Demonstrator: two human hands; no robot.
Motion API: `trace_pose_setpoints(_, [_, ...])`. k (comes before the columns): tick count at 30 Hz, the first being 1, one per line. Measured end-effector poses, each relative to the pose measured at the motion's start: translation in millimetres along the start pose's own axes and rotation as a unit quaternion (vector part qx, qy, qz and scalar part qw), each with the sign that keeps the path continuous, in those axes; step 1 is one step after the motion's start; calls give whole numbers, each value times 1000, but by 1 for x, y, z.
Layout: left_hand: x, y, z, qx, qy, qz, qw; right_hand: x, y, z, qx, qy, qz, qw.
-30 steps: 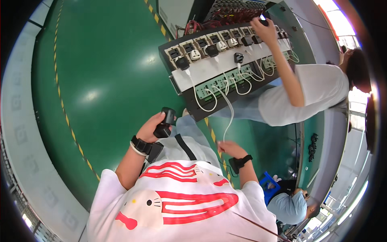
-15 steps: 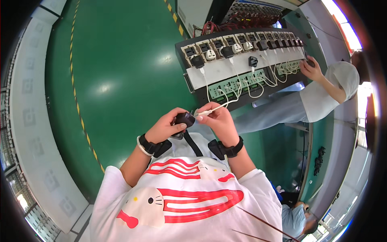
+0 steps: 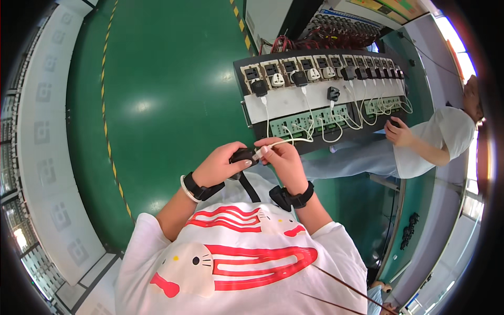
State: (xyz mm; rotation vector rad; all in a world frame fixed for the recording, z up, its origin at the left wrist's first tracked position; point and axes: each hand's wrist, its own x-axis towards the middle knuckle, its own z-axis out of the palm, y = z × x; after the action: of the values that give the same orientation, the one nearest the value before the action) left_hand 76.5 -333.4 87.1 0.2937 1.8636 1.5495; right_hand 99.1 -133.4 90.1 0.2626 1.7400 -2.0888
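Note:
In front of my body, my left hand (image 3: 218, 165) is closed around a black power adapter (image 3: 241, 155). Another dark piece shows below the adapter under that hand, too hidden to name. My right hand (image 3: 287, 164) pinches the white plug of a USB cable (image 3: 301, 140) between thumb and fingers. The plug's end meets the adapter's near side; how far it is seated I cannot tell. From there the cable runs to the green circuit boards (image 3: 278, 129) on the bench.
A dark bench carries a row of sockets (image 3: 271, 69), with black and white plug adapters and white cables. One black adapter (image 3: 333, 93) sits on its pale panel. At right, a co-worker (image 3: 428, 137) holds a small black thing. Striped tape (image 3: 107, 142) marks the green floor.
My two hands have come together, bringing the cable's plug against the adapter, which has turned. The co-worker's hand has drawn back from the bench with a black thing. My view has shifted slightly.

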Motion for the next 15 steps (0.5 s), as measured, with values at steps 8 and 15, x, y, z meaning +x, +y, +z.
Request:
trace_pose_setpoints(8, [3,-3,3,-54,11,-14,998,11,2,-11,54,51,-13,997])
trace_pose_setpoints(15, [10,7,8,-58,9,-20,998,13,-6,-17,23,34,-30,999])
